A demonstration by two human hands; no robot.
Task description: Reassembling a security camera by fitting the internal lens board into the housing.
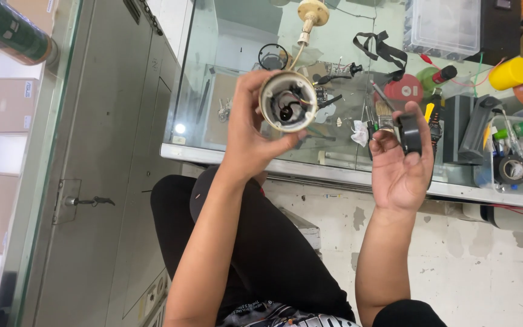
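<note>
- The left hand (246,130) is wrapped tight around a cream round housing (288,100), open end turned up toward the camera, thumb across its lower rim.
- Inside the housing sit thin wires (301,100) and a dark round part (286,112); the inside looks to be under inspection.
- The right hand (402,163) is just right of the housing, palm up, fingers curled around a black tape roll (411,132) pinched by the thumb.
- Judging by this, the step in hand is checking the wiring with tape at the ready; a next move would call for a freed tape end and a steady housing.
- Behind the housing lies the glass table (243,36), strewn with a black strap (381,47), a red disc (404,89), a yellow cap (509,72) and a second tape roll (513,169) in a tray.
- Below the housing are the person's black trousers (255,242).
</note>
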